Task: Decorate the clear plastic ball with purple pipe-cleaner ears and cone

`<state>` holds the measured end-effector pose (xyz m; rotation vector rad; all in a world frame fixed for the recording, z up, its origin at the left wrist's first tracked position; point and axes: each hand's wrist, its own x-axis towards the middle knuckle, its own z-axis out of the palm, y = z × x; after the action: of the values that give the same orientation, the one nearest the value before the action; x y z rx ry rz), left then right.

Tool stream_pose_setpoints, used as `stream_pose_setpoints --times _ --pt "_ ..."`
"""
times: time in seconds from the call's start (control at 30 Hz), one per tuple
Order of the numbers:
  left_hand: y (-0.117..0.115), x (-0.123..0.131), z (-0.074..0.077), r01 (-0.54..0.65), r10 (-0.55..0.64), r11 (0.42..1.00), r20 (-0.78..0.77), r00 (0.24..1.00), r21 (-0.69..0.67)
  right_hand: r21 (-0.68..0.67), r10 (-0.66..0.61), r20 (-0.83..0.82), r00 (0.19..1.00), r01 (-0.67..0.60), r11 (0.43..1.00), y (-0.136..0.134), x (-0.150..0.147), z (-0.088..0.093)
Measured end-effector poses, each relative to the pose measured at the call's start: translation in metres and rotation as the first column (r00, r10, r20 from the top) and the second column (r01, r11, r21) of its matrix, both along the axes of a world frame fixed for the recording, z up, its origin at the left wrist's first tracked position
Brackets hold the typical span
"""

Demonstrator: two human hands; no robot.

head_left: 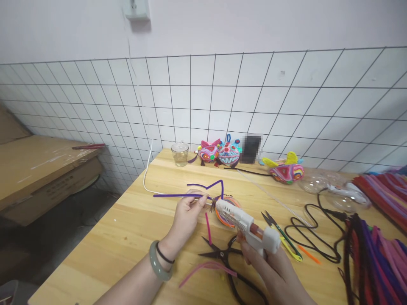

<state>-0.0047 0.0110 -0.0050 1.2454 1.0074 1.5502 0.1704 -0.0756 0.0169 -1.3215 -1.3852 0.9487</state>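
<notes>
My left hand (187, 214), with a bracelet and a dark band at its wrist, pinches a purple pipe cleaner (174, 195) that sticks out to the left. A glue gun (237, 217), white with a glue stick in its back, is gripped in my right hand (267, 264). Its nozzle end points at an orange and purple round craft piece (227, 223) and partly covers it. Another bent purple pipe cleaner (216, 184) rises behind that piece. Black scissors (222, 254) lie open below, beside a short magenta strip (208, 228) and pink pipe cleaners (206, 266).
A glass (180, 155) and colourful fish-like crafts (229, 153) stand along the wall. A third such craft (287, 171), clear plastic shells (321, 182), a black cord (311, 228), green snips (282, 235) and bundled pipe cleaners (378, 262) occupy the right side.
</notes>
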Motion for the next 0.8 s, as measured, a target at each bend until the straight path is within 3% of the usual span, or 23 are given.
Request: stream_pose_setpoints --times 0.37,0.67,0.8 --pt "0.000 0.000 -0.001 0.006 -0.005 1.000 0.011 1.000 -0.014 -0.013 0.006 -0.051 0.999 -0.006 1.000 0.001 0.008 -0.015" --pt "0.001 0.000 -0.002 0.004 -0.004 1.000 0.007 1.000 0.000 0.005 0.036 -0.024 0.999 -0.036 0.999 0.001 0.002 -0.004" --pt "0.000 -0.001 -0.001 0.010 -0.010 1.000 -0.001 1.000 0.013 0.000 -0.011 -0.064 0.998 0.011 1.000 0.000 0.000 -0.002"
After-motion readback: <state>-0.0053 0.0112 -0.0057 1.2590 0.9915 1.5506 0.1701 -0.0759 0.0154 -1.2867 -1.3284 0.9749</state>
